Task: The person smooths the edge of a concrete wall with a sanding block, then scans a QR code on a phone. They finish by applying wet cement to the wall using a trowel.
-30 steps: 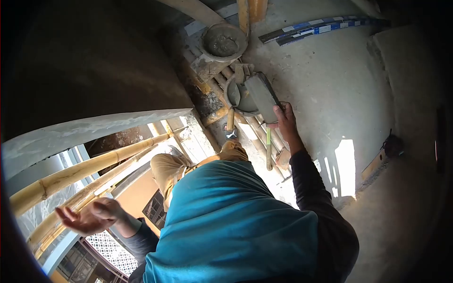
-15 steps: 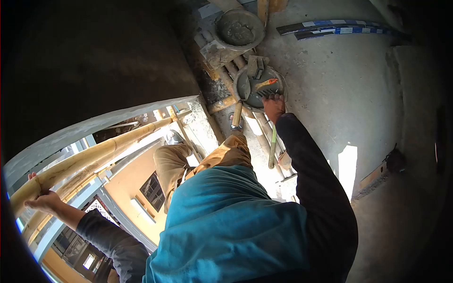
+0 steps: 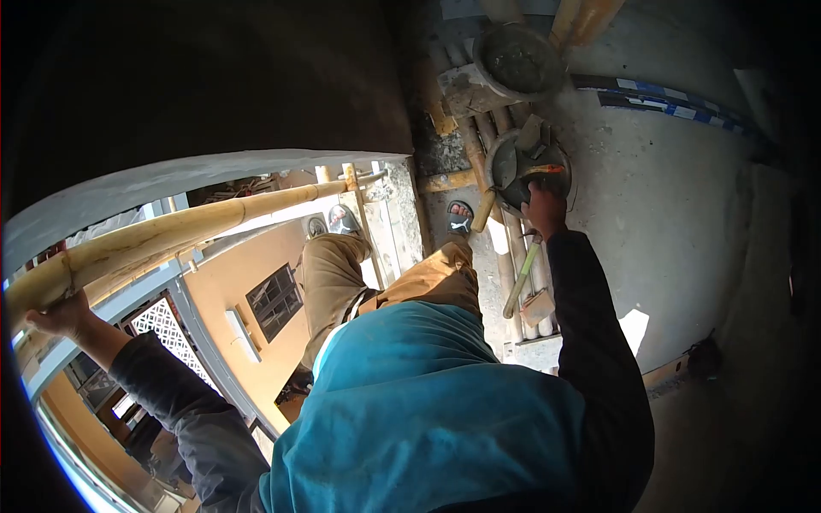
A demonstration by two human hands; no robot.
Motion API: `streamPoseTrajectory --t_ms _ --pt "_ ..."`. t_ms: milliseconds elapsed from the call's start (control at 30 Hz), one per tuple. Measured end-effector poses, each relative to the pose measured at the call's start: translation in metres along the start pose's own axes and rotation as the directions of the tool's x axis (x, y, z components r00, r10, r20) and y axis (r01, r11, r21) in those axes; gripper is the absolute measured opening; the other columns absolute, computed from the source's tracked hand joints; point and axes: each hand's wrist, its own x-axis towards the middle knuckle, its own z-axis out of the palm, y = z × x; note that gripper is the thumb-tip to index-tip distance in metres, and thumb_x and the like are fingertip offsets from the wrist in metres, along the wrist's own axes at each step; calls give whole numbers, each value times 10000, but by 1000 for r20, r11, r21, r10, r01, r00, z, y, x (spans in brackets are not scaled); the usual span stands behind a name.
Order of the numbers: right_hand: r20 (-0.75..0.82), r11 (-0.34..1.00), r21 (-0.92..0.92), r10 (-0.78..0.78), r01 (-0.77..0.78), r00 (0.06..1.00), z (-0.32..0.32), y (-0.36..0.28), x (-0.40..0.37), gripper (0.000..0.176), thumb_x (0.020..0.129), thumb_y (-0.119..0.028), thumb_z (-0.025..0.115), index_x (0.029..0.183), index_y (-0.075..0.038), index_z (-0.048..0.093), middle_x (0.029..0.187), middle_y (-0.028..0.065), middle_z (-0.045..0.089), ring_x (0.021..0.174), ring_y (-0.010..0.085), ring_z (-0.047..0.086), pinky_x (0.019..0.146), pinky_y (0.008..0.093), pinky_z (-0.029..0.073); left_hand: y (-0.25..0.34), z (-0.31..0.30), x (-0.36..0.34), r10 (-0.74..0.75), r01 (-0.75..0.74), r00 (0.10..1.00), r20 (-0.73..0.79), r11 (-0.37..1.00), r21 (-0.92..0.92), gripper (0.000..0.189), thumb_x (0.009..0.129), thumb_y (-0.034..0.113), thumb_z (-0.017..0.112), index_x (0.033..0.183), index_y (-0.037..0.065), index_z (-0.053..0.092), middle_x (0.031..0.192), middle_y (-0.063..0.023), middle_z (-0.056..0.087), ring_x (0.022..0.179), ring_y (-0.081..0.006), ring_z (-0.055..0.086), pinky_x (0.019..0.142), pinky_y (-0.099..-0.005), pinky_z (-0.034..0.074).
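At far left my left hand point(image 3: 64, 321) is closed around a thick bamboo pole point(image 3: 214, 218) that runs across the opening. My right hand point(image 3: 546, 209) grips the near rim of a round mortar tub point(image 3: 493, 162), fingers hooked over the edge. Inside the tub lie a tool with an orange handle point(image 3: 547, 169) and a grey block-like tool point(image 3: 532, 135). A wooden handle point(image 3: 483, 211) sticks out over the tub's left side. Below my right hand, a tool with a yellow-green handle point(image 3: 522, 278) rests on the bamboo platform point(image 3: 506, 265).
Another mortar tub point(image 3: 517, 60) stands farther along the platform. Blue-and-white strips point(image 3: 667, 101) run along the grey wall point(image 3: 650, 197). My sandalled foot point(image 3: 460, 215) is on the platform; the other is near the open drop, with an orange building wall point(image 3: 231, 299) below.
My view has shifted, so the tubs appear farther right and lower. My left hand stays on the bamboo pole and my right hand on the tub rim. Both feet now show more fully.
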Motion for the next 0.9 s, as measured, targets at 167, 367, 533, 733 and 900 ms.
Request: streamPoseTrajectory --t_ms 167,367,533,733,900 --pt "-92 908 278 350 -313 932 -62 -7 -46 463 785 -372 701 1128 -76 605 1045 177 676 982 348 651 806 486 516 -21 49 -16 69 -5 939 336 982 -187 967 736 705 642 1314 -50 465 920 -114 571 870 -270 568 921 -449 421" --pt "-190 487 856 608 -174 771 -87 -17 -82 389 866 -358 623 1100 -49 587 982 101 676 889 279 667 748 410 536 -22 106 -44 145 -132 979 143 986 -102 772 844 612 581 1234 -46 474 864 -110 560 786 -219 561 749 -359 480" --pt "49 -527 740 662 418 748 -260 -186 -174 438 946 -452 516 1205 -99 530 1094 71 645 894 228 662 639 453 580 -18 106 -47 103 -83 976 194 991 -108 639 827 459 703 1158 -57 522 815 -126 595 744 -211 617 671 -328 511" --pt "-361 -592 573 438 566 823 -373 -290 -230 501 954 -492 481 1250 -90 531 1146 89 641 938 238 669 630 459 617 -1 106 -49 6 12 976 219 996 -84 516 823 323 730 1115 -62 549 800 -96 635 714 -170 626 664 -299 502" --pt "-785 -222 529 237 819 572 -416 -362 -239 604 908 -512 558 1235 -25 414 1146 146 591 1002 255 629 800 388 567 -1 103 -48 9 -13 974 226 1000 15 356 790 249 754 962 -23 603 741 -55 653 656 -123 614 617 -276 501"
